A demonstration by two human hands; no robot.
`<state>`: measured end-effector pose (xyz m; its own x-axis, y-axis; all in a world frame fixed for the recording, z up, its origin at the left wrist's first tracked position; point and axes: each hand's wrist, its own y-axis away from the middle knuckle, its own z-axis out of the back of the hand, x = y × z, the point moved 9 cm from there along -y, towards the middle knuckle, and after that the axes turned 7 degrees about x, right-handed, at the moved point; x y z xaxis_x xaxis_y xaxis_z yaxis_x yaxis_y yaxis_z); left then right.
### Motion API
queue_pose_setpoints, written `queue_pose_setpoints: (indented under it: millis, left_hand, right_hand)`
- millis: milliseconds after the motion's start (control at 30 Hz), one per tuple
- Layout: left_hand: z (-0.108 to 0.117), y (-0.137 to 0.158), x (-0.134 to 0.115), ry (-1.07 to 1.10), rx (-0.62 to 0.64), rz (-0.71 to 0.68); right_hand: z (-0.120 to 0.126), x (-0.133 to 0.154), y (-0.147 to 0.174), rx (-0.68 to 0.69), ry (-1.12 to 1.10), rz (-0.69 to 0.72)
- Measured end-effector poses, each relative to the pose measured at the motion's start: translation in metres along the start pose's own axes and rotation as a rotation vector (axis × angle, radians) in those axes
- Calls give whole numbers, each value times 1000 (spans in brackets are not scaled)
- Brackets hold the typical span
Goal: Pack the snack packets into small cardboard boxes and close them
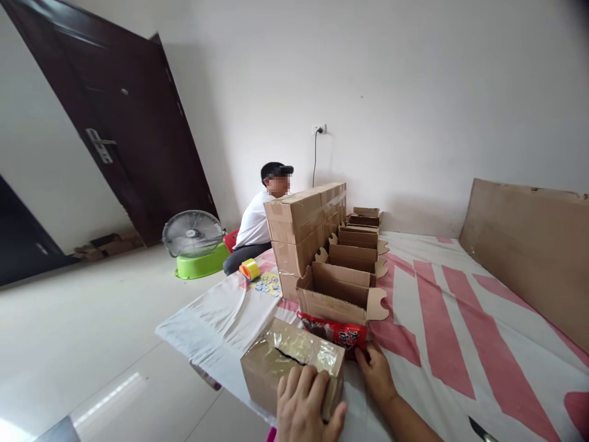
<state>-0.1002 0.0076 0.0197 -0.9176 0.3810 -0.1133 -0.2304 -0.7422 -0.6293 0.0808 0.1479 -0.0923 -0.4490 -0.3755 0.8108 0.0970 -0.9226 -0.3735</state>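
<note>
At your 12 o'clock: row of open boxes [343, 288], stack of sealed boxes [304, 224] just beside it at 11. Tape roll [250, 269] lies on the striped sheet [442, 319] near the stack. Seated person [257, 224] behind, at 11. Fan [192, 233] in a green tub [202, 264] at 10. Dark door [115, 123] at 10. Cardboard panel [529, 245] leans at 2.

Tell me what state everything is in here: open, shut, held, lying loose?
Taped box: shut, tape torn along the top, left hand resting on it.
Red packet: lying flat, right hand touching its end.
Open boxes: flaps up, in a row.
Sealed boxes: stacked.
Door: ajar.
Tape roll: loose on the sheet.
</note>
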Motion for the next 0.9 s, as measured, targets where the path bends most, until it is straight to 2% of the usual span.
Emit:
queue_pose_setpoints:
  millis: [133, 233, 300, 400, 467, 533, 600, 667, 800, 900]
  left_hand:
    - [14, -3, -5, 151, 23, 66]
    - [43, -2, 17, 268, -107, 68]
    - [64, 2, 50, 245, -266, 124]
    - [75, 16, 124, 277, -407, 442]
    - [58, 29, 169, 499, -394, 695]
    - [26, 41, 189, 791, -306, 862]
    - [-1, 46, 184, 1011, -217, 900]
    - [-18, 47, 167, 1140, -164, 868]
    - [-41, 47, 119, 1341, -53, 802]
    - [-53, 40, 75, 1479, 87, 670]
  right_hand:
    - [0, 2, 0, 45, -11, -11]
    - [1, 2, 0, 69, -27, -27]
    - [2, 2, 0, 78, -40, -36]
    - [1, 3, 0, 90, -68, -52]
    - [0, 3, -1, 101, -91, -68]
    - [-1, 4, -1, 124, -120, -88]
    - [1, 4, 0, 156, -154, -112]
    - [6, 6, 5, 181, -188, -139]
    - [31, 9, 21, 196, -233, -197]
    - [58, 1, 38, 190, -288, -291]
